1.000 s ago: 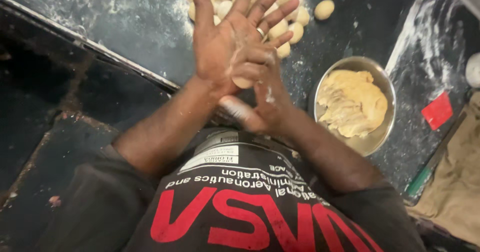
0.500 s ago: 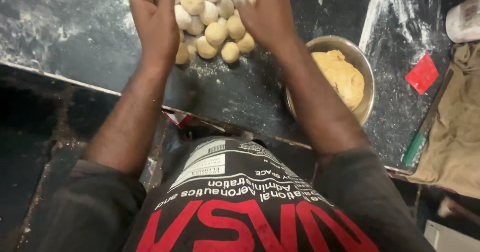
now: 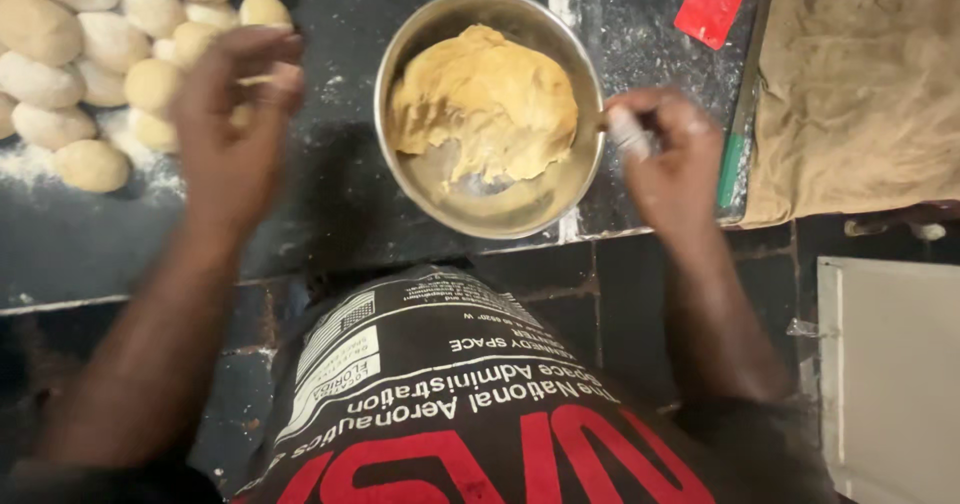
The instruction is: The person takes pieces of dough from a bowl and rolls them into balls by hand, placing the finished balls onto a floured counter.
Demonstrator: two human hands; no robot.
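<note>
Nearest me, at the counter's (image 3: 330,214) front edge, I see the steel bowl (image 3: 560,199) holding a lump of tan dough (image 3: 490,99), with my right hand (image 3: 672,154) just beside its right rim, fingers curled; whether they pinch anything I cannot tell. My left hand (image 3: 232,129) hangs loosely open, well apart from the right, over the near dough balls (image 3: 90,54) clustered toward the far left corner. Farther right lie a red scraper (image 3: 710,4) and a brown cloth (image 3: 860,84).
</note>
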